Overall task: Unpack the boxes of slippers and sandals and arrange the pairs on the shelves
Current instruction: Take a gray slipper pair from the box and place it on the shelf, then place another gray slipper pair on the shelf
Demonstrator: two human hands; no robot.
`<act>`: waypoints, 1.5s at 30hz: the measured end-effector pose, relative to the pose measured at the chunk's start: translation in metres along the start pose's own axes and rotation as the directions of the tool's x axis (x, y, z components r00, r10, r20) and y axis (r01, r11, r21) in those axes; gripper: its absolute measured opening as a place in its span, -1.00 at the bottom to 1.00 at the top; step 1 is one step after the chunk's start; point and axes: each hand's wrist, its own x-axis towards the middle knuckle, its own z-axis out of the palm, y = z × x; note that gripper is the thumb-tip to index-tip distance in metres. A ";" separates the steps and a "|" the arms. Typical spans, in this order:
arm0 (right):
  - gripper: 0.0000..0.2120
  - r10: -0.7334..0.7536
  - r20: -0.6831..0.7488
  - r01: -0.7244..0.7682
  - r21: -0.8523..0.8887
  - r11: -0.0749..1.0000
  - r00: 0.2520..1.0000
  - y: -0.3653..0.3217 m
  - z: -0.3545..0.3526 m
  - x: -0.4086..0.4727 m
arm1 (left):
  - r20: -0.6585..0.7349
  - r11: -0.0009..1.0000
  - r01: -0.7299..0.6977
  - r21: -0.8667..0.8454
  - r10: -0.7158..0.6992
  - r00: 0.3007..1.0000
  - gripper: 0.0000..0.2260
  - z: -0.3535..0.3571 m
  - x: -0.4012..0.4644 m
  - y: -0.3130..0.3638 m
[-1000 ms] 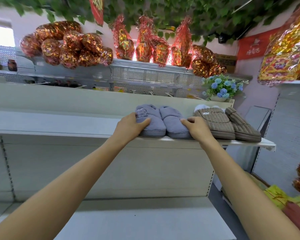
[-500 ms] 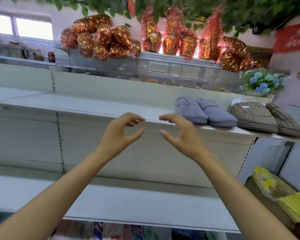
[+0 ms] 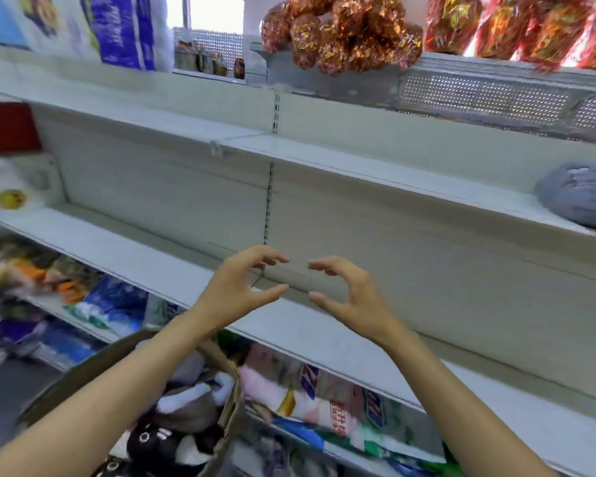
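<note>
I see the white shelving unit [image 3: 358, 215] filling the view behind my fingers, its bare middle shelf [image 3: 172, 270] running just beyond and below them and the upper shelf [image 3: 358, 160] above them. Below my fingers, under the left forearm, sits an open cardboard box [image 3: 93, 370] with plush slippers [image 3: 183, 411] piled inside in grey, white and dark colours; I cannot tell how many pairs. Lower than my fingers and to their right, packaged goods [image 3: 324, 404] in pink and blue wrappers lie on the lower shelf. High above my fingers, foil-wrapped gift bundles [image 3: 341, 32] in red and gold crowd the top of the unit. Far to the right of my fingers, at the frame edge, one grey slipper [image 3: 578, 197] rests on the upper shelf; its mate is cut off from view. My left hand [image 3: 234, 290] and right hand [image 3: 355, 297] are raised side by side in front of the shelving, well apart from the grey slipper and above the box. Both are released and hold nothing: the fingers [image 3: 272, 258] of the left curl toward those of the right, thumbs below, with a small gap between the two sets of tips. The view is blurred at the left edge.
</note>
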 end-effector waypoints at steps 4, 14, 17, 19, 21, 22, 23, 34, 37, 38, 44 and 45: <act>-0.61 0.012 0.103 -0.020 0.084 0.996 0.995 -0.004 0.067 0.018 | -0.029 0.988 0.156 0.014 -0.156 0.987 -0.68 -0.029 -0.043 -0.041; -0.63 -0.001 0.429 -0.103 0.218 0.970 0.903 0.050 0.233 0.054 | -0.074 0.794 0.595 0.123 -0.591 0.803 -0.74 -0.060 -0.153 -0.160; -0.62 0.056 0.545 -0.195 0.202 0.960 0.837 0.077 0.283 0.058 | -0.088 0.632 0.763 0.133 -0.760 0.644 -0.74 -0.053 -0.195 -0.196; -0.59 0.092 0.628 -0.265 0.188 0.946 0.773 0.093 0.314 0.056 | -0.116 0.533 0.841 0.091 -0.833 0.541 -0.74 -0.043 -0.220 -0.217; -0.56 0.135 0.700 -0.333 0.154 0.930 0.701 0.106 0.341 0.051 | -0.130 0.428 0.903 0.030 -0.894 0.428 -0.73 -0.029 -0.242 -0.235; -0.54 0.159 0.727 -0.356 0.124 0.926 0.668 0.111 0.354 0.048 | -0.126 0.362 0.932 -0.024 -0.926 0.356 -0.71 -0.022 -0.254 -0.244; -0.52 0.182 0.750 -0.375 0.094 0.922 0.635 0.116 0.366 0.045 | -0.119 0.289 0.954 -0.074 -0.953 0.279 -0.68 -0.016 -0.263 -0.252; -0.35 0.500 0.728 -0.679 -0.064 0.732 0.470 0.146 0.485 0.075 | 0.061 -0.252 0.758 -0.602 -0.961 -0.271 -0.69 0.006 -0.293 -0.353; -0.20 0.586 0.712 -0.802 -0.054 0.595 0.387 0.155 0.509 0.087 | 0.081 -0.274 0.654 -0.705 -0.947 -0.310 -0.63 0.008 -0.293 -0.375; -0.09 0.603 0.705 -0.826 -0.043 0.562 0.374 0.165 0.519 0.086 | 0.104 -0.293 0.624 -0.724 -0.941 -0.321 -0.56 0.009 -0.294 -0.381; 0.01 0.661 0.658 -0.892 0.037 0.450 0.360 0.171 0.546 0.090 | 0.224 -0.355 0.468 -0.809 -0.923 -0.314 -0.52 0.004 -0.296 -0.405; -0.11 0.676 0.653 -0.902 0.028 0.431 0.343 0.157 0.543 0.098 | 0.215 -0.351 0.447 -0.823 -0.920 -0.328 -0.49 0.001 -0.297 -0.408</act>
